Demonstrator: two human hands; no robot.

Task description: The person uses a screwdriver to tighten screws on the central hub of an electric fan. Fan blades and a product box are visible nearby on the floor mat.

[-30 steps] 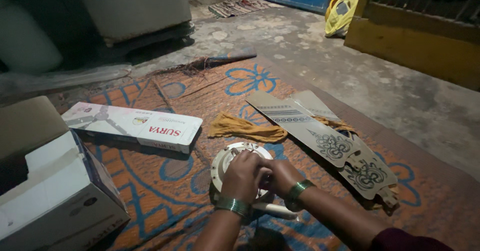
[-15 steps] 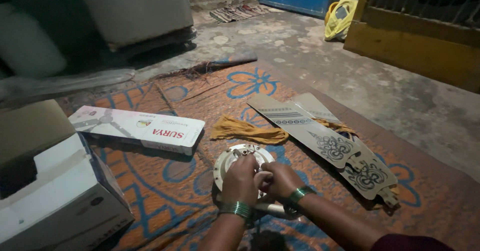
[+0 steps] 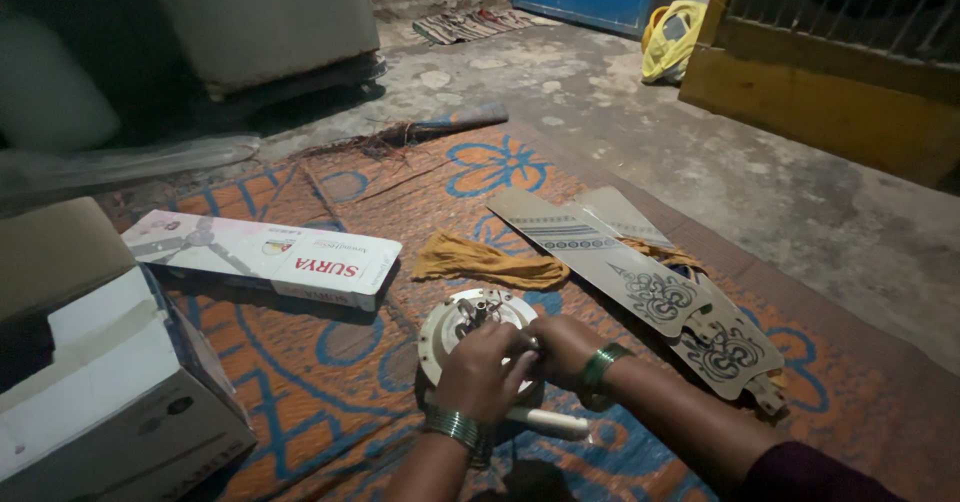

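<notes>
A: Item one, the work in hand?

B: Ceiling-fan motor housing [image 3: 470, 327], round, pale metal, flat on the mat at 6 o'clock of the view. Its centre shows small fittings, too dim to name. A white tube [image 3: 548, 422], smooth and cylindrical, lies touching its near edge.

A: Hands?

B: Left hand [image 3: 480, 370] and right hand [image 3: 562, 347] meet over the housing's near half, fingers curled and pinching something small between them; what it is I cannot tell. Green bangles on both wrists.

A: Progress?

B: By my reading, early. The fan blades [image 3: 640, 287], flat, tan, printed with dark scrollwork, lie stacked loose at 3 o'clock, apart from the motor. None is mounted.

A: Other stock?

B: Ochre cloth [image 3: 485, 260], soft and crumpled, at 12 o'clock of the housing. Long flat carton [image 3: 265, 257], white card, at 10 o'clock. Open white box [image 3: 110, 392], card, at 9 o'clock. Woven mat [image 3: 330, 372], orange with blue flower pattern, coarse. Rough concrete floor [image 3: 800, 202] beyond.
</notes>
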